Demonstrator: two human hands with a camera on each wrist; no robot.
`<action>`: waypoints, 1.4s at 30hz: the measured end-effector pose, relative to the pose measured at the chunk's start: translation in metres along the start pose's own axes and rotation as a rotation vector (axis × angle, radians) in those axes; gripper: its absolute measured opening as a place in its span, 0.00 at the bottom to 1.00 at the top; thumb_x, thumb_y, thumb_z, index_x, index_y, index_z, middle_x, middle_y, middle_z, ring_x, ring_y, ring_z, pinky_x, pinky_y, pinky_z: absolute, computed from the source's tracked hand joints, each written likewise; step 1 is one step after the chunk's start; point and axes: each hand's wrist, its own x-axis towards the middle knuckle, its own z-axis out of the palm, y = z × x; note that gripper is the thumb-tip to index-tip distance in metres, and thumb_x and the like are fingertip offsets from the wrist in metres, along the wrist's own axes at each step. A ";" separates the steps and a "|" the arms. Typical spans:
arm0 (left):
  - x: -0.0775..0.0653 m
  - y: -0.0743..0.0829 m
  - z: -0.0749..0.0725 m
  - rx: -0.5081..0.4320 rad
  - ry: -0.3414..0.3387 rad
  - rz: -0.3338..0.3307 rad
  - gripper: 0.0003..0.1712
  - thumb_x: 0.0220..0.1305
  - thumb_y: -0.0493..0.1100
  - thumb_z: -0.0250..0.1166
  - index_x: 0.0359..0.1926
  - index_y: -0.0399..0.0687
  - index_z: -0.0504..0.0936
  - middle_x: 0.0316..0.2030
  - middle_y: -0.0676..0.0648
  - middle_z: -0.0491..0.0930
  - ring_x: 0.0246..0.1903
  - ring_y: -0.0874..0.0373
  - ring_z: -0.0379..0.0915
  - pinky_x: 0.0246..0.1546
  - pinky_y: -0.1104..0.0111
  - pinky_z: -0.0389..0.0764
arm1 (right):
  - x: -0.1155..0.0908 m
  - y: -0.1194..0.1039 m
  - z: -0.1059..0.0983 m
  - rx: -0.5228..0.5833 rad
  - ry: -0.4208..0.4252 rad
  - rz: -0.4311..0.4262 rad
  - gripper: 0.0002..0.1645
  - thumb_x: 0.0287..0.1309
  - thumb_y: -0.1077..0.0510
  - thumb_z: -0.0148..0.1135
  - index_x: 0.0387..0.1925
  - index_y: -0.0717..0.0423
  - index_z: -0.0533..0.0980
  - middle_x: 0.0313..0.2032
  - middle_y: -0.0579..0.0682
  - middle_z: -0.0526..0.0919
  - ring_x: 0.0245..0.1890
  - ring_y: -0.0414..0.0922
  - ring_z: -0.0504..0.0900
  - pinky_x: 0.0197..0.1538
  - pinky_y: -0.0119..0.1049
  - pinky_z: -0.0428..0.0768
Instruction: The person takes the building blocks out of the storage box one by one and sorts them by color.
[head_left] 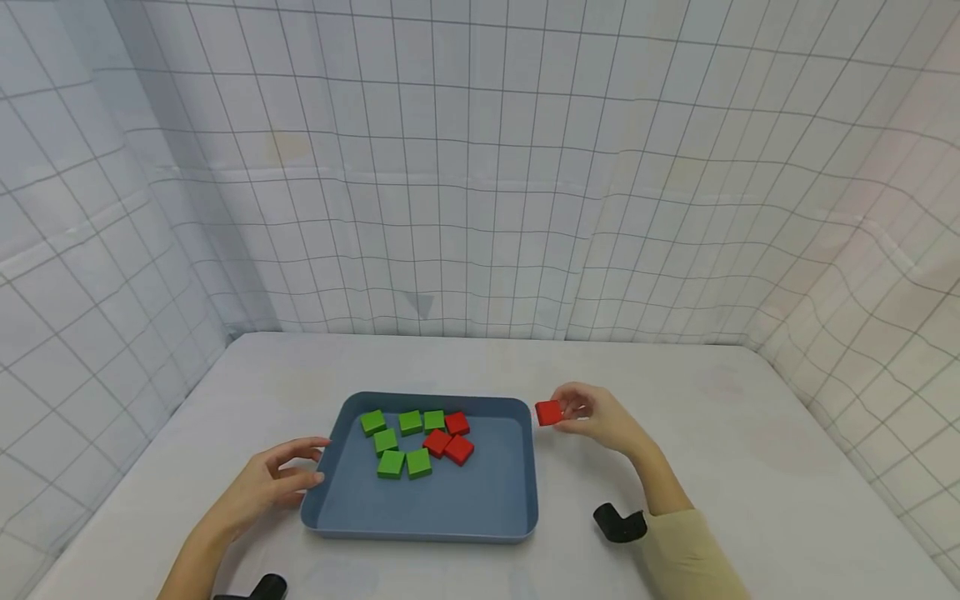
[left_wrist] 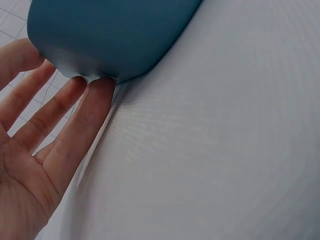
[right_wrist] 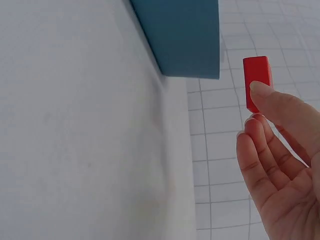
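A blue-grey tray (head_left: 480, 500) lies on the table with several green blocks (head_left: 391, 464) and a few red blocks (head_left: 459, 450) in its left and middle part. At its left side, my left hand (head_left: 273, 477) touches the outer wall with its fingertips, the fingers extended; the left wrist view shows them against the tray wall (left_wrist: 115, 40). Just off the right rim, my right hand (head_left: 596, 417) pinches a red block (head_left: 549, 412) between thumb and fingers. That block shows edge-on in the right wrist view, above the curled fingers (right_wrist: 255, 160).
On the white table (head_left: 750, 467), a black angled object (head_left: 620, 523) lies by the right forearm. Another black piece (head_left: 270, 587) shows near the left forearm at the bottom edge. White gridded sheets (head_left: 480, 183) stand behind and on both sides.
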 end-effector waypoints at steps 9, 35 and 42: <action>0.000 0.000 0.000 0.003 -0.002 0.003 0.32 0.58 0.41 0.63 0.61 0.34 0.64 0.49 0.37 0.67 0.40 0.56 0.76 0.37 0.60 0.78 | -0.006 0.018 -0.002 0.000 0.040 0.017 0.17 0.44 0.69 0.68 0.40 0.65 0.75 0.30 0.56 0.76 0.30 0.43 0.74 0.37 0.30 0.76; 0.002 -0.001 0.000 0.001 0.002 -0.001 0.32 0.58 0.42 0.63 0.61 0.35 0.64 0.48 0.39 0.68 0.40 0.56 0.76 0.37 0.61 0.78 | -0.003 0.036 0.008 -0.009 0.036 0.102 0.17 0.43 0.69 0.68 0.38 0.66 0.75 0.29 0.52 0.75 0.28 0.40 0.73 0.33 0.30 0.73; 0.001 -0.001 0.000 0.004 -0.002 0.008 0.32 0.58 0.41 0.63 0.61 0.34 0.64 0.47 0.41 0.69 0.39 0.57 0.76 0.36 0.61 0.78 | -0.002 0.035 0.010 -0.032 0.031 0.120 0.18 0.44 0.67 0.69 0.39 0.67 0.75 0.29 0.53 0.75 0.29 0.41 0.72 0.34 0.29 0.73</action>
